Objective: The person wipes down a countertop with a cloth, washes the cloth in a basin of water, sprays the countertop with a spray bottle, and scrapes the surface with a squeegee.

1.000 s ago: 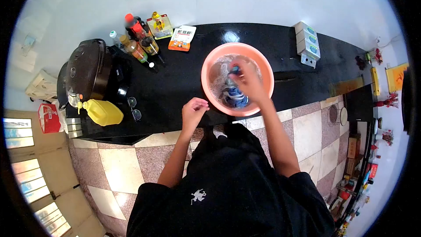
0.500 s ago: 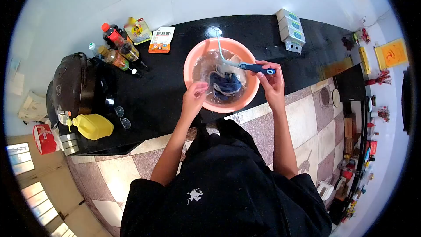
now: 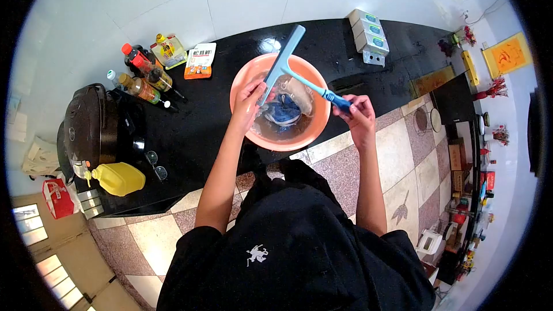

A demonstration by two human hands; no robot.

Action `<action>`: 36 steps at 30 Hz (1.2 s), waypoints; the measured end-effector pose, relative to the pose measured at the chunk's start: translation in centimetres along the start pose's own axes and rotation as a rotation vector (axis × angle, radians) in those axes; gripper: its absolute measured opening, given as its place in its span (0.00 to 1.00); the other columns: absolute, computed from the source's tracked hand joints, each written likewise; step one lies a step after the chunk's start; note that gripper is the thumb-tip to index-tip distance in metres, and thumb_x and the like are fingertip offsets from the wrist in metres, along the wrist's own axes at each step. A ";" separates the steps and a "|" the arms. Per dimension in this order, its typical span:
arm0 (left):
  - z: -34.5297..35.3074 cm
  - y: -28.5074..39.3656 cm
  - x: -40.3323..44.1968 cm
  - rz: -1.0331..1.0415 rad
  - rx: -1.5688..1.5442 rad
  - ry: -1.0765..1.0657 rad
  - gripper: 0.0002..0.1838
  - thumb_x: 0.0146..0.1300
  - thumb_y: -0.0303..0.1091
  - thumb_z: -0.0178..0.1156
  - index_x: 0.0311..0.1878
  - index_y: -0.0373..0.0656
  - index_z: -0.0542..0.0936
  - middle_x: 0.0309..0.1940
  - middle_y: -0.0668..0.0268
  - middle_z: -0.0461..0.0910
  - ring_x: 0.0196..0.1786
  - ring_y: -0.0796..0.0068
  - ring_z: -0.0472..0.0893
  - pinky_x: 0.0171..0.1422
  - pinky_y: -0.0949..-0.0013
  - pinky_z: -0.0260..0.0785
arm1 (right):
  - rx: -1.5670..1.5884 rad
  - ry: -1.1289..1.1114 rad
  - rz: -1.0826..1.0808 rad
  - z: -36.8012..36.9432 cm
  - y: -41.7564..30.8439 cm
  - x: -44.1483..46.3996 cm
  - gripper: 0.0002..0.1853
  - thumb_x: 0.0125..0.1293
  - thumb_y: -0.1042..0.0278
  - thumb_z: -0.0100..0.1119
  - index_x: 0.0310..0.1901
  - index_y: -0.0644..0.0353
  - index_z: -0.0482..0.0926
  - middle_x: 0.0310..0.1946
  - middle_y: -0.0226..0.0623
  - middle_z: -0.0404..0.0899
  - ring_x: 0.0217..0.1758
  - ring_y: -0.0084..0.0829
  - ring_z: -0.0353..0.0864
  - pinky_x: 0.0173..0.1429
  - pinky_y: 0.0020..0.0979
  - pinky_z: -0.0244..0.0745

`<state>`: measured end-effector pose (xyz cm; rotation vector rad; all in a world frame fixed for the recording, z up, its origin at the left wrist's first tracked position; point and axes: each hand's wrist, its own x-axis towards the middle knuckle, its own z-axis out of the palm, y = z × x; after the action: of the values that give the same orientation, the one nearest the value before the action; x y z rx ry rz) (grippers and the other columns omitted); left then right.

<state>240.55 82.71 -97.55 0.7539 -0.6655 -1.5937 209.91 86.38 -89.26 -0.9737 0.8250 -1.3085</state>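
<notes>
A pale blue squeegee (image 3: 281, 63) with a dark blue handle is held over the basin, its wide head slanting up to the left. My right hand (image 3: 357, 118) is closed on the end of the handle. My left hand (image 3: 249, 102) is closed on the lower end of the squeegee's head, above the basin's left side. Below is an orange basin (image 3: 322, 129) with cloudy water. In the water lie a blue item with a pale edge (image 3: 283, 110) and a beige item (image 3: 299, 97); I cannot make out their exact kind.
The basin stands on a black counter (image 3: 201, 132). To the left are several sauce bottles (image 3: 147, 78), a seasoning pouch (image 3: 200, 61), a dark rice cooker (image 3: 89, 126), a yellow jug (image 3: 120, 178) and glasses (image 3: 155, 165). White packs (image 3: 368, 34) stand back right.
The squeegee has risen and turned, so its full head now shows above the basin. My left hand, apart from it before, has taken hold of the head. The right hand has lowered slightly.
</notes>
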 end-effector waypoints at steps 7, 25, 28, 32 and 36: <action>1.2 0.2 -1.3 -0.044 0.218 -0.032 0.17 0.74 0.30 0.59 0.61 0.31 0.78 0.49 0.59 0.84 0.47 0.71 0.85 0.56 0.70 0.80 | -0.760 -0.187 0.254 -1.9 4.0 -1.7 0.14 0.66 0.64 0.71 0.49 0.60 0.81 0.37 0.22 0.77 0.39 0.14 0.71 0.43 0.21 0.69; 4.4 0.5 2.6 0.121 0.674 -0.108 0.08 0.65 0.30 0.69 0.42 0.36 0.84 0.33 0.65 0.86 0.37 0.79 0.84 0.45 0.75 0.76 | -1.030 -0.127 0.059 -0.3 4.5 -2.6 0.14 0.68 0.60 0.66 0.49 0.60 0.82 0.36 0.35 0.81 0.38 0.31 0.73 0.44 0.32 0.68; 4.3 -0.4 2.5 0.192 0.746 -0.088 0.07 0.65 0.29 0.68 0.41 0.36 0.83 0.32 0.66 0.85 0.36 0.80 0.83 0.43 0.75 0.76 | -1.086 -0.075 0.019 -0.1 4.6 -3.0 0.14 0.68 0.60 0.66 0.48 0.60 0.82 0.35 0.37 0.82 0.37 0.33 0.75 0.41 0.34 0.70; 5.3 0.4 1.5 0.289 0.903 -0.041 0.04 0.66 0.28 0.67 0.40 0.37 0.83 0.31 0.66 0.85 0.35 0.82 0.83 0.41 0.74 0.76 | -1.173 -0.027 0.033 1.2 3.8 -3.5 0.13 0.68 0.60 0.66 0.47 0.59 0.82 0.33 0.40 0.83 0.34 0.37 0.77 0.38 0.36 0.71; 4.2 -1.1 1.7 0.354 0.893 -0.023 0.03 0.66 0.26 0.65 0.39 0.37 0.82 0.29 0.66 0.84 0.33 0.81 0.82 0.39 0.74 0.75 | -1.231 -0.012 -0.001 1.4 3.8 -3.6 0.13 0.68 0.58 0.65 0.46 0.58 0.82 0.31 0.42 0.82 0.31 0.40 0.78 0.37 0.38 0.72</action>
<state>236.39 81.20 -95.94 1.1713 -1.4748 -0.9386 212.33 90.16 -92.38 -1.9002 1.6700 -0.6908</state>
